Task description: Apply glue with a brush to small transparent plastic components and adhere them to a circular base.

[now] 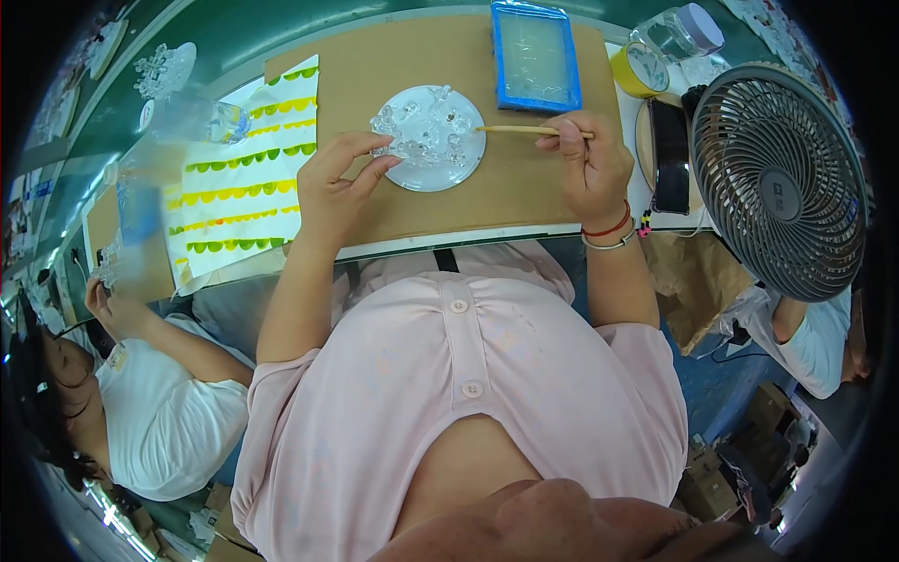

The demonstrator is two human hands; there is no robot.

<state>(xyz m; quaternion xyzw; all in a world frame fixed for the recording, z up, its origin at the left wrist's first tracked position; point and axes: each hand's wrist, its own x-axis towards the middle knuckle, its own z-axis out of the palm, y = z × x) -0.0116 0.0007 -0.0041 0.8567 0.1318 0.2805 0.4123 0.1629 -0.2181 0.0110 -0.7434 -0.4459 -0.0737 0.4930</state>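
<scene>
A round white plate [429, 180] lies on the brown cardboard in front of me, with several small clear, glassy pieces [433, 131] on it. At the plate's left rim, my left hand [339, 178] is closed, thumb and index finger pinching a small clear piece [380, 142]; its exact shape is hard to make out. My right hand [596, 164], right of the plate, grips a thin wooden stick [524, 129] between thumb and fingers. The stick's tip points left, at the plate's right rim.
A blue-edged tray [498, 75] stands behind the plate. To the right are yellow tape [641, 71], a clear jar [676, 36], a dark phone [669, 157] and a fan [782, 187]. A sheet with yellow and green scallops [245, 169] lies left. A person [159, 403] works at left.
</scene>
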